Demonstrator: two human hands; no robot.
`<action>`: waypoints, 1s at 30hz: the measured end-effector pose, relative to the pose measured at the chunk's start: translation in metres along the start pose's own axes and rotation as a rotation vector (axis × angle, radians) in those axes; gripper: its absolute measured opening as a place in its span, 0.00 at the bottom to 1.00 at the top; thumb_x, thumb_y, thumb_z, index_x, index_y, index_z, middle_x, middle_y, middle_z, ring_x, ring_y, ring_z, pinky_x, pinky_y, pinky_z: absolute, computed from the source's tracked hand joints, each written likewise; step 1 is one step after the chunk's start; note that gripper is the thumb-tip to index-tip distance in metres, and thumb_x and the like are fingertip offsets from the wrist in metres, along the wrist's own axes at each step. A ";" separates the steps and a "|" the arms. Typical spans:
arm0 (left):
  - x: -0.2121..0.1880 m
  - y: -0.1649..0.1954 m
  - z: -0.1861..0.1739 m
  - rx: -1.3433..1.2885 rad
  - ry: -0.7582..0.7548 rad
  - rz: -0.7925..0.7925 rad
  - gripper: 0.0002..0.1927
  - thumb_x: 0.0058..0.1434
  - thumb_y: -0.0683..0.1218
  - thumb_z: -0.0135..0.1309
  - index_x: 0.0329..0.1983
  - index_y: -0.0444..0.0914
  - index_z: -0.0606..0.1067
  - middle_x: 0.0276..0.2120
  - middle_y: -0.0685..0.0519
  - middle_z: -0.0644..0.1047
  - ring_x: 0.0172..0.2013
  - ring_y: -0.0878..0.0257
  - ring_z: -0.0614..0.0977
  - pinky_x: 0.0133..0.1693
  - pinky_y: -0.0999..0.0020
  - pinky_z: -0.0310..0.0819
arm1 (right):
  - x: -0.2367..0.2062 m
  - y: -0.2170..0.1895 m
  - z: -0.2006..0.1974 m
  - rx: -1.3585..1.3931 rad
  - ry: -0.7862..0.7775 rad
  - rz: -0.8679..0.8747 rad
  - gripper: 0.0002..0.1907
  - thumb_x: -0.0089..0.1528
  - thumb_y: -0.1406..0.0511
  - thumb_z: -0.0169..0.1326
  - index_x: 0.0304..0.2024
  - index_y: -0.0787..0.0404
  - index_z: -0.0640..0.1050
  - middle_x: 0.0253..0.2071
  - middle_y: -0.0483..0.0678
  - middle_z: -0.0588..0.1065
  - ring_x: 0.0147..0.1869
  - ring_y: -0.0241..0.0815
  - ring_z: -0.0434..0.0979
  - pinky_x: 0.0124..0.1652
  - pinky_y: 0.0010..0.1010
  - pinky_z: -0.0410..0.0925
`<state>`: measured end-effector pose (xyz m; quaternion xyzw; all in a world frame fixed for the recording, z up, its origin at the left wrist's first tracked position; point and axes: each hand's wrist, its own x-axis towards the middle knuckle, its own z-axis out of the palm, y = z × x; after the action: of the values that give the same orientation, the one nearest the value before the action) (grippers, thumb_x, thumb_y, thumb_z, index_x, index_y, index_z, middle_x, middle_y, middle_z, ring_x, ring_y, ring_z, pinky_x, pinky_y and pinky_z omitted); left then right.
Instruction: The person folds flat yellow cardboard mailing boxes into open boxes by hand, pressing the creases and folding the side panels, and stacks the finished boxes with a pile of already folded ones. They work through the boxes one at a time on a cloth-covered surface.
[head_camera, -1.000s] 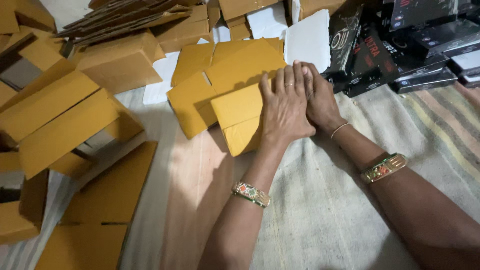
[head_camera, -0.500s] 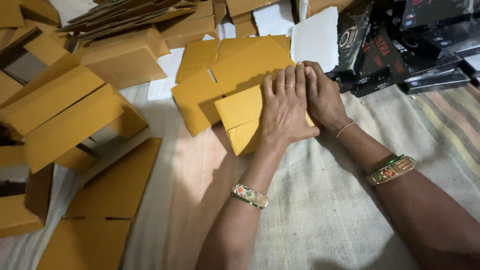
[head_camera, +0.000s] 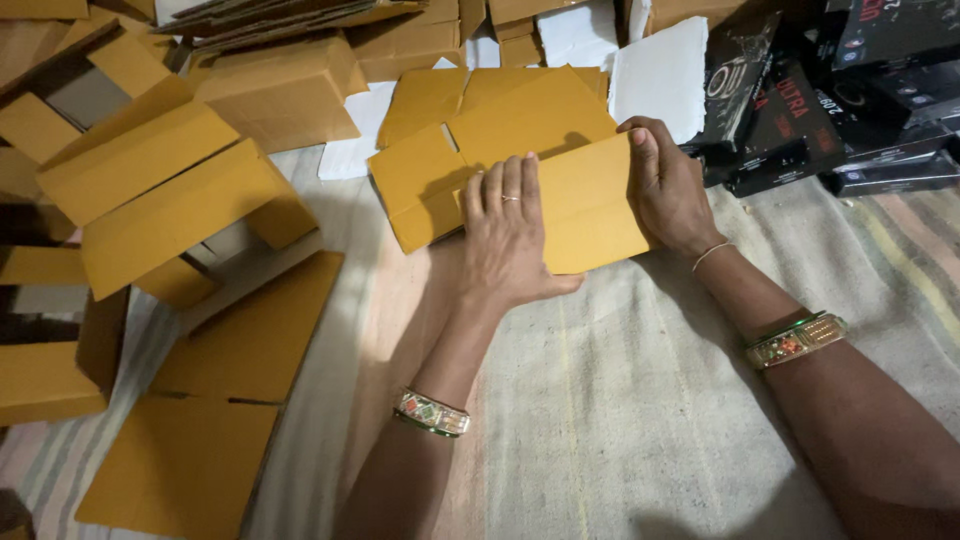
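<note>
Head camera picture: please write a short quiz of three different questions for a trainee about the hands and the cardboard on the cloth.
1. True or false: the left hand lies flat, palm down, on the yellow cardboard sheet.
2. Where is the right hand? A) at the right edge of the same sheet; B) on the black boxes; C) lifted in the air.
3. Fill in: each wrist wears a ______, for example the left bracelet.

Key: 1 true. 2 A. 3 bracelet; the right bracelet shows too. The sheet rests on a striped cloth, with folded yellow boxes to the left.
</note>
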<state>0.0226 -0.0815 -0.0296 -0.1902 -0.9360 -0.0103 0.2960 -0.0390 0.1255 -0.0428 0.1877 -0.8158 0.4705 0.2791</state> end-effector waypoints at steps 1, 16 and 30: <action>-0.004 -0.005 0.001 -0.034 0.013 -0.010 0.74 0.32 0.75 0.67 0.69 0.22 0.53 0.65 0.32 0.61 0.66 0.40 0.60 0.68 0.40 0.45 | 0.000 0.001 0.001 -0.006 -0.004 0.017 0.23 0.77 0.51 0.36 0.57 0.60 0.73 0.39 0.64 0.78 0.44 0.62 0.82 0.41 0.44 0.71; -0.034 -0.056 0.040 -1.503 -0.020 -0.437 0.38 0.55 0.58 0.68 0.60 0.30 0.70 0.50 0.46 0.80 0.50 0.59 0.82 0.51 0.64 0.78 | 0.011 0.018 -0.004 0.083 -0.089 0.038 0.23 0.79 0.52 0.36 0.59 0.61 0.74 0.43 0.56 0.76 0.48 0.43 0.76 0.50 0.34 0.68; -0.030 -0.064 0.064 -1.724 -0.109 -0.784 0.28 0.53 0.53 0.64 0.56 0.37 0.77 0.46 0.54 0.82 0.46 0.65 0.83 0.44 0.68 0.79 | -0.035 -0.064 0.059 -0.544 -0.370 -0.459 0.33 0.71 0.59 0.35 0.74 0.71 0.55 0.77 0.63 0.52 0.83 0.54 0.43 0.75 0.51 0.39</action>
<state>-0.0127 -0.1428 -0.0929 -0.0155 -0.6157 -0.7877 -0.0149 0.0083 0.0438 -0.0462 0.3656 -0.8840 0.1210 0.2650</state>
